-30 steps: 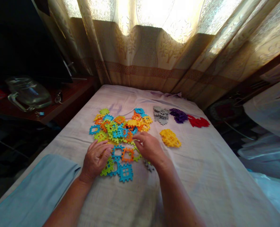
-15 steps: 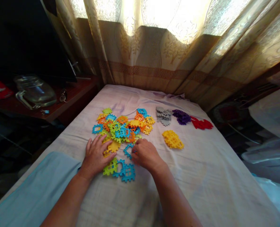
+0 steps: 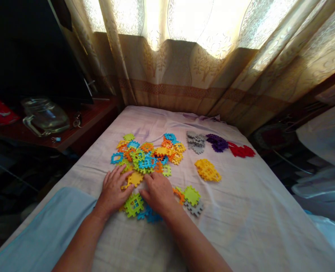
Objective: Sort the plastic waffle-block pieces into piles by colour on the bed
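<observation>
Mixed pile (image 3: 147,162): flat plastic pieces with toothed edges, some solid, some with window-like cutouts; green, blue, orange and yellow, overlapping, toward the left edge of the sheet (image 3: 241,215).

Left hand (image 3: 114,187): palm down, fingers spread apart, resting over yellow pieces at the pile's near side.

Right hand (image 3: 158,190): palm down, fingers bent and close together, at the right side of a smooth yellow piece (image 3: 135,178); whether it grips anything cannot be told.

Green window piece (image 3: 133,205): square, toothed, just beside blue pieces (image 3: 153,217), which the right hand partly covers.

Small group right of the right wrist: solid green piece (image 3: 192,195), overlapping a grey piece (image 3: 195,208), with an orange piece (image 3: 179,196) beside it.

Yellow heap (image 3: 207,170): toothed, openwork, apart from the pile, toward the right edge.

Row toward the far right corner: grey heap (image 3: 195,142), purple heap (image 3: 217,142), red heap (image 3: 241,150), the last nearest the right edge.

Light blue cloth (image 3: 48,223): matt, folded, along the left edge.

Jug (image 3: 50,118): clear glass, rounded, handled, on a reddish-brown wooden shelf (image 3: 90,117); contents cannot be made out.

Curtain (image 3: 181,64): beige, tree-patterned, beyond the far edge.
</observation>
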A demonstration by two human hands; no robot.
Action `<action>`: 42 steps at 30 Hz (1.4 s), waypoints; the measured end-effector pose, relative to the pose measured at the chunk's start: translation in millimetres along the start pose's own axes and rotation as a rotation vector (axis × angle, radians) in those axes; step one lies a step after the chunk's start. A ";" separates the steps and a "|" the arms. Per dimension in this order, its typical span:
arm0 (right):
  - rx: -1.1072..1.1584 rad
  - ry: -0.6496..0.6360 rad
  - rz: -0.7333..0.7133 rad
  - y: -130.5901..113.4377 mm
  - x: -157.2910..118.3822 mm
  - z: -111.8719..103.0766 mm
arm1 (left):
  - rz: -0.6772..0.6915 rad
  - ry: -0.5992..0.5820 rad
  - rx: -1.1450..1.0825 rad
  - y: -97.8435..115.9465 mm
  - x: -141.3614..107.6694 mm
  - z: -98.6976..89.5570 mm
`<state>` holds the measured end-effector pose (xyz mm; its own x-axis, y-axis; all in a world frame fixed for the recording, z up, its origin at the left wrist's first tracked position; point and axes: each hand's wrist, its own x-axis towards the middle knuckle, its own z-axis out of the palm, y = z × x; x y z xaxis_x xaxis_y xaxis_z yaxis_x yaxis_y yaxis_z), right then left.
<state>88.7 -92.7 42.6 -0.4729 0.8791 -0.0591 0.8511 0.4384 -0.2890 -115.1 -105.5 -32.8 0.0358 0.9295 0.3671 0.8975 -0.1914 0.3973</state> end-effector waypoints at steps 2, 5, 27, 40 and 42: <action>0.003 0.033 0.035 -4.8 2.7 7.6 | 0.031 -0.004 -0.060 -7.2 1.2 0.2; 0.001 0.048 0.074 -10.6 8.4 11.1 | 0.036 -0.006 -0.127 -13.1 2.8 1.1; -0.152 0.339 0.732 131.5 -82.9 -41.0 | 0.055 0.172 -0.052 5.1 -2.5 5.5; 0.065 0.667 0.481 125.2 -97.9 -7.4 | 0.064 0.129 -0.351 48.4 -24.9 -3.3; 0.216 0.651 0.321 100.9 -90.6 -1.7 | 0.120 0.103 -0.384 62.8 -29.8 0.0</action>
<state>217.8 -127.8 20.4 0.0777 0.9198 0.3847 0.8289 0.1547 -0.5375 -59.8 -145.3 -18.7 0.0682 0.8607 0.5045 0.6601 -0.4181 0.6240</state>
